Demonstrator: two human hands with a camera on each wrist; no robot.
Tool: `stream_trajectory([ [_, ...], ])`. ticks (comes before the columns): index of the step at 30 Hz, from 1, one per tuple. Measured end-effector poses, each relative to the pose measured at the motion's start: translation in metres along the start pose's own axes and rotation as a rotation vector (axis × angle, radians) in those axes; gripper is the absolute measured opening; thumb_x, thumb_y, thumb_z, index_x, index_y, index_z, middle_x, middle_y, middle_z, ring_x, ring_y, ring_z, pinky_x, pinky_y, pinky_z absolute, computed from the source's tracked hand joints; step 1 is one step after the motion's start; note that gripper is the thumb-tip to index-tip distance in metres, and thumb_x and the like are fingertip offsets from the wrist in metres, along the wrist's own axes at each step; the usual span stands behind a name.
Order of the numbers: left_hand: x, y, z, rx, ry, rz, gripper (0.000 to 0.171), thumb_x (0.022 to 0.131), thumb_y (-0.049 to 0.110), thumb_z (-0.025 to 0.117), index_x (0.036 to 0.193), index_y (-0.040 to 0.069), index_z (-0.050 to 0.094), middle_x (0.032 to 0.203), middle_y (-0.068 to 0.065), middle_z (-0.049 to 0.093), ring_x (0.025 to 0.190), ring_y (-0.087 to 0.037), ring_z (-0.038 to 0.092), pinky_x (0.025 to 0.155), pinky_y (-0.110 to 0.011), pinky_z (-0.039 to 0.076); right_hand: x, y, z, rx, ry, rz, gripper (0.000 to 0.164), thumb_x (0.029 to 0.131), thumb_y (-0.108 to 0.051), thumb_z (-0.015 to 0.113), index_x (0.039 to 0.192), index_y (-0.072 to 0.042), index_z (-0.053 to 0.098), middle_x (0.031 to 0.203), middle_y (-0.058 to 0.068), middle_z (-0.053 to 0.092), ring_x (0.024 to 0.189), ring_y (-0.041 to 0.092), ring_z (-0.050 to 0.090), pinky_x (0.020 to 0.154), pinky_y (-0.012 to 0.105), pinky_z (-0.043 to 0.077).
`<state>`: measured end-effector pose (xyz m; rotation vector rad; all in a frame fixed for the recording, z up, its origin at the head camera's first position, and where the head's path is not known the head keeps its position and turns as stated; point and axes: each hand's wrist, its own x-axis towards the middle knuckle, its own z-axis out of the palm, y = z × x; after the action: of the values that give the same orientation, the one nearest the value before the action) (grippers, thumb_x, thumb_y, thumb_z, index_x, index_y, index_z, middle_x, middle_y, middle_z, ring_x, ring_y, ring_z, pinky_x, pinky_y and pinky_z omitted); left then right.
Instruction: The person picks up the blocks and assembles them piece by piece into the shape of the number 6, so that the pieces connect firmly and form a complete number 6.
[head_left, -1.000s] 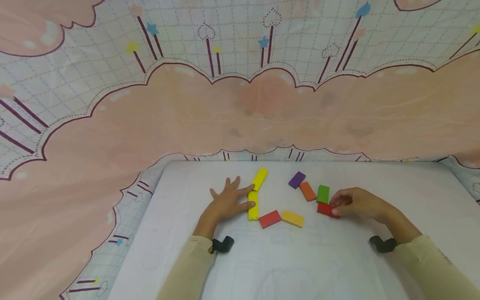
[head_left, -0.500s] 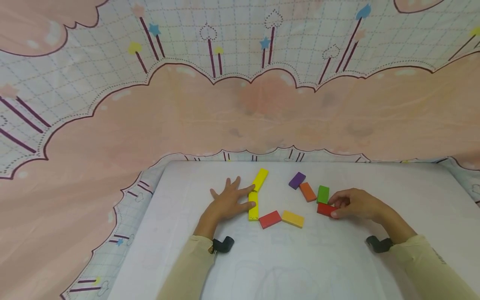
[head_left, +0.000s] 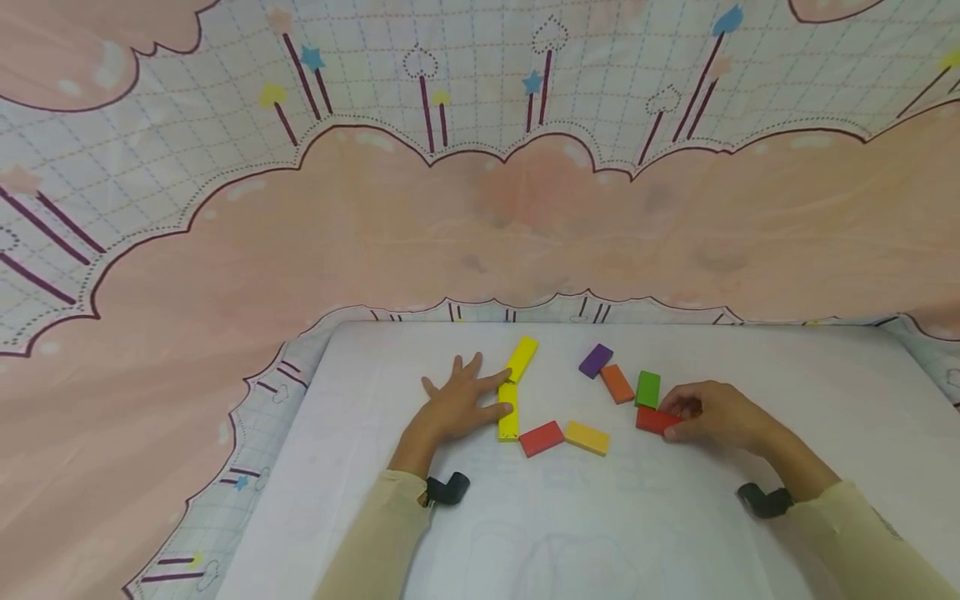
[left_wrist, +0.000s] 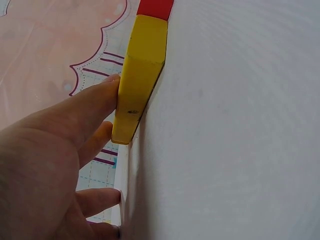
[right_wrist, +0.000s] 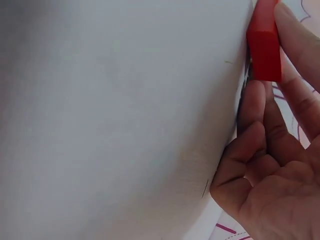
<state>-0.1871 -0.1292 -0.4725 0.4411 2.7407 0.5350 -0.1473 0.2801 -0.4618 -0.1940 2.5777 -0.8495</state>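
Observation:
Flat coloured blocks lie in a rough ring on a white table (head_left: 675, 517). My left hand (head_left: 459, 404) lies spread flat, its thumb and forefinger touching the side of a yellow block (head_left: 507, 412) (left_wrist: 140, 75); a second yellow block (head_left: 521, 358) angles off beyond it. My right hand (head_left: 712, 412) pinches the right end of a red block (head_left: 652, 419) (right_wrist: 263, 42), thumb at the near edge and fingers curled over the far side. Just behind it stands a green block (head_left: 647, 388). An orange block (head_left: 617, 383) and a purple block (head_left: 596, 360) continue the ring.
Another red block (head_left: 542, 438) and an amber block (head_left: 587, 437) lie at the front between my hands. A pink and white patterned cloth (head_left: 480, 208) hangs behind the table and drapes off its left edge. Black wrist cameras (head_left: 447, 488) sit on both sleeves.
My right hand has shifted slightly along the red block and curled closer over it. The left hand and the other blocks have stayed put.

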Motion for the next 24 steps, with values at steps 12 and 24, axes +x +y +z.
stream_trajectory([
  [12, 0.001, 0.001, 0.002, 0.004, 0.005, 0.004, 0.062, 0.094, 0.061, 0.061, 0.152, 0.047, 0.043, 0.172, -0.009, 0.018, 0.159, -0.043, 0.003, 0.109, -0.086, -0.004, -0.013, -0.006, 0.008, 0.005, 0.037, -0.056, 0.048, 0.084, -0.033, 0.084, 0.126, -0.016, 0.067, 0.104, 0.0, 0.065, 0.096, 0.019, 0.055, 0.075, 0.025, 0.053],
  [24, 0.0, 0.0, 0.001, 0.006, 0.003, -0.011, 0.063, 0.094, 0.06, 0.062, 0.152, 0.046, 0.044, 0.172, -0.008, 0.018, 0.159, -0.043, 0.003, 0.109, -0.086, -0.005, -0.022, -0.016, 0.013, 0.338, -0.056, 0.023, 0.055, 0.094, -0.027, 0.073, 0.145, -0.018, 0.053, 0.125, 0.014, 0.057, 0.107, 0.028, 0.052, 0.079, 0.035, 0.053],
])
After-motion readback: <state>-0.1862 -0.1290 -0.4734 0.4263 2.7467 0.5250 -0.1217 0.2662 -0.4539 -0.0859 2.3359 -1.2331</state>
